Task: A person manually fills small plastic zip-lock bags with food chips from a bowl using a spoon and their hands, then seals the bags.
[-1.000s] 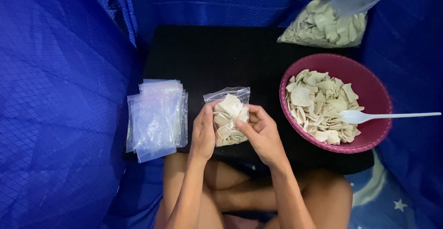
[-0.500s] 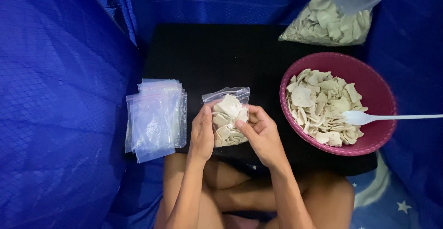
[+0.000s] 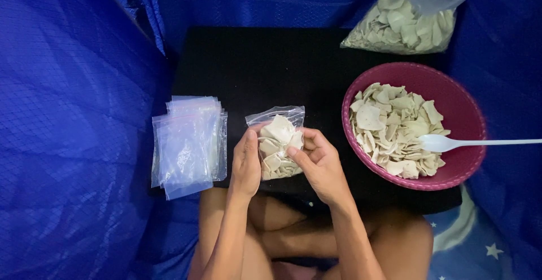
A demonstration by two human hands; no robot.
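- Blue fabric walls [image 3: 73, 116] close in the place on the left, the back and the right, and a black surface [image 3: 265, 65] lies in the middle of them.
- Over the near part of this surface, the person holds a small clear bag [image 3: 276, 141] between both hands; it is filled with pale, flat chips and stands nearly upright, with its top edge pointing away from the person.
- The left hand [image 3: 247, 164] grips the left side of the small clear bag, with its fingers closed along the edge of the bag.
- The right hand [image 3: 319, 164] holds the right side, with its fingers curled in and the fingertips pressing on the front of the bag near the middle.
- A stack of empty clear bags [image 3: 189, 144] lies flat at the left edge of the surface, just beside the left hand but not touching it.
- A round pink bowl [image 3: 463, 105] stands on the right part of the surface, with a heap of the same pale chips in it.
- A white plastic spoon [image 3: 451, 143] rests in the bowl on the chips, and its handle reaches out over the right rim.
- A large clear bag of chips [image 3: 395, 29] stands at the far right corner, behind the bowl and well apart from the hands.
- The person's bare legs show below the near edge of the surface.
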